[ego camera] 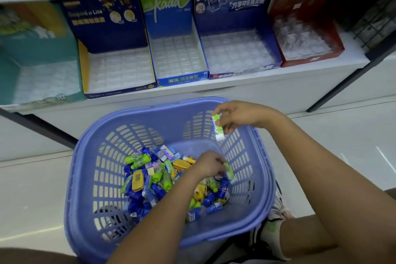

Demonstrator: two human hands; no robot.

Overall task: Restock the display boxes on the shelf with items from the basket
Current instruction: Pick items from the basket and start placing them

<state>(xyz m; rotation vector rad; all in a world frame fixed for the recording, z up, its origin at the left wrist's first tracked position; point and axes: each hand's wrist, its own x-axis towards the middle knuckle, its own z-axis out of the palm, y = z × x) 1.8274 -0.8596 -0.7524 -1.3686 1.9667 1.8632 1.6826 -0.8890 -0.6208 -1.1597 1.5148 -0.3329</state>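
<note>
Left hand (211, 166), in purple basket (85, 156), is being closed round a green-white eraser (229, 170); second eraser (218, 127) is being pinched by right hand (237, 117). Far display boxes (182, 80) are being seen empty: restocking judged barely begun.

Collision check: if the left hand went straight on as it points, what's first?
Probably the basket wall, far right, just past the green packet the left hand pinches. The right hand holds its eraser higher; depth unclear.
</note>
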